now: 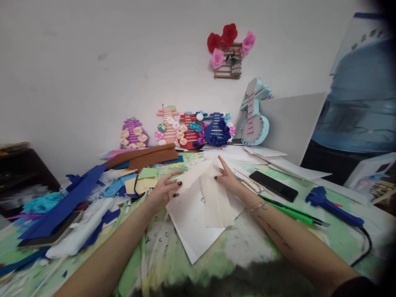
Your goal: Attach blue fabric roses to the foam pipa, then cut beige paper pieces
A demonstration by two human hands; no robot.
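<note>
A cream strip of paper (216, 202), looking like crepe paper, is bent over into two legs above a white sheet (192, 231). My left hand (163, 190) pinches the strip's left end between thumb and fingers. At the bend on the right, my right hand (230, 179) has its thumb against the strip and its index finger stretched away; its other fingers are partly hidden. The strip's near leg hangs down over the white sheet, which lies on a green-patterned tablecloth (161, 264).
Right of my hands lie scissors (252, 185), a black phone (274, 185), a green cutter knife (291, 211) and a corded blue glue gun (335, 208). Coloured paper, including a blue strip (68, 202), piles up at left. Decorated paper lutes (188, 130) stand along the wall.
</note>
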